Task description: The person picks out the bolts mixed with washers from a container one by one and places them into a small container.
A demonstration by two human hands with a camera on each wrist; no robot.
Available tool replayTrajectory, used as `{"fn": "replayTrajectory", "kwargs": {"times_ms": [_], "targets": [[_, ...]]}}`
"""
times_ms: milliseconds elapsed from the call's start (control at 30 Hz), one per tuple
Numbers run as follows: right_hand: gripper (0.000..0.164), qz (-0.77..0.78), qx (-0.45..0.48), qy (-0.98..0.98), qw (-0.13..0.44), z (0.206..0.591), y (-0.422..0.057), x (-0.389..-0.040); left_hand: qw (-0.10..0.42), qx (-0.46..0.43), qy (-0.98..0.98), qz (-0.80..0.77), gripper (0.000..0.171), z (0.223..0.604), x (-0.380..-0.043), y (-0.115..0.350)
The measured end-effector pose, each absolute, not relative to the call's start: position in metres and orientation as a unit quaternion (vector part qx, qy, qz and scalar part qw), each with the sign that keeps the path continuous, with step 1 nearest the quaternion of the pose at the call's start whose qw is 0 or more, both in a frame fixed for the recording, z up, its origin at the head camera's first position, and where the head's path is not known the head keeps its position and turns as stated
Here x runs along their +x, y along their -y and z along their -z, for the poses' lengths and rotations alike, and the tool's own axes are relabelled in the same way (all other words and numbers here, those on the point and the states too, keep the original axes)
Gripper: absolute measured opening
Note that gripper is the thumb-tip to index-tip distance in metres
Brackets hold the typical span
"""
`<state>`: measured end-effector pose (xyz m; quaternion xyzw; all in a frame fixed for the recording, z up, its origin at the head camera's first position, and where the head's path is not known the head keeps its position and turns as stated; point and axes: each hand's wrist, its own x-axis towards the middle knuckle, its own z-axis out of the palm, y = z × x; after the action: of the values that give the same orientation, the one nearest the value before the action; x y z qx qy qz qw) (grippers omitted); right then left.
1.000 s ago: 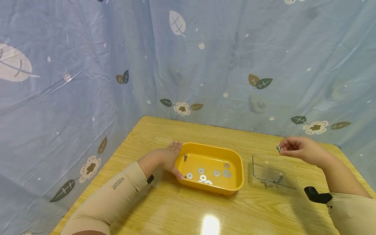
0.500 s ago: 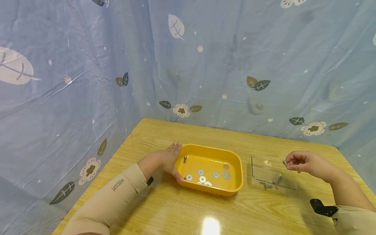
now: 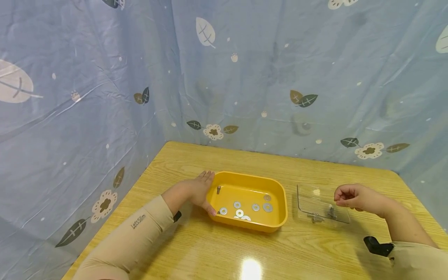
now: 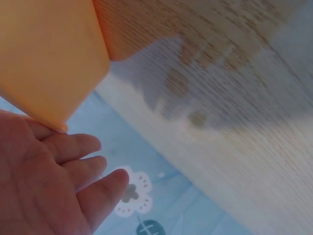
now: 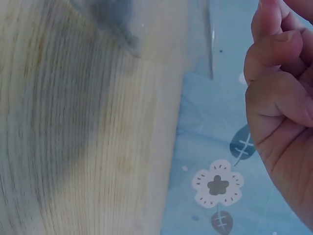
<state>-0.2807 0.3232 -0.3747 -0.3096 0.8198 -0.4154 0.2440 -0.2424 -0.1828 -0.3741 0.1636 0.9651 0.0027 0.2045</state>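
My left hand rests along the left end of a yellow plastic tray, thumb at the front rim. In the left wrist view its fingers lie relaxed outside the tray wall. Inside the tray are several flat metal washers and a small bolt. Over the right side of a clear plastic box is my right hand, fingers curled, nothing showing in its fingertips. Small metal bolts lie blurred inside the box. The right wrist view shows curled fingers beside the box.
Both containers stand on a wood-grain table; the box is right of the tray. A blue curtain with leaf and flower prints hangs behind the table and along its left side.
My right hand first lowered and moved right with a small bolt, then shifted slightly left; the bolt has left its fingertips over the clear box. The left hand stays at the tray.
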Motion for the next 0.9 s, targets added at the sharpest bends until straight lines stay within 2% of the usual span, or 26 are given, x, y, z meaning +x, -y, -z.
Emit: {"fn": "replayTrajectory", "kwargs": {"times_ms": [267, 533, 700, 900], "targets": [[0.010, 0.412, -0.310, -0.830, 0.215, 0.373, -0.321, -0.282, 0.201, 0.162, -0.966, -0.007, 0.143, 0.376, -0.242, 0.183], [0.012, 0.402, -0.322, -0.843, 0.156, 0.358, -0.311, -0.282, 0.203, 0.165, -0.965, -0.003, 0.143, 0.374, -0.243, 0.183], [0.013, 0.380, -0.344, -0.849, 0.130, 0.342, -0.286, -0.289, 0.198, 0.172, -0.965, 0.004, 0.142, 0.373, -0.245, 0.183], [0.016, 0.364, -0.370, -0.843, 0.144, 0.322, -0.239, -0.301, 0.204, 0.172, -0.964, -0.001, 0.143, 0.374, -0.244, 0.183]]}}
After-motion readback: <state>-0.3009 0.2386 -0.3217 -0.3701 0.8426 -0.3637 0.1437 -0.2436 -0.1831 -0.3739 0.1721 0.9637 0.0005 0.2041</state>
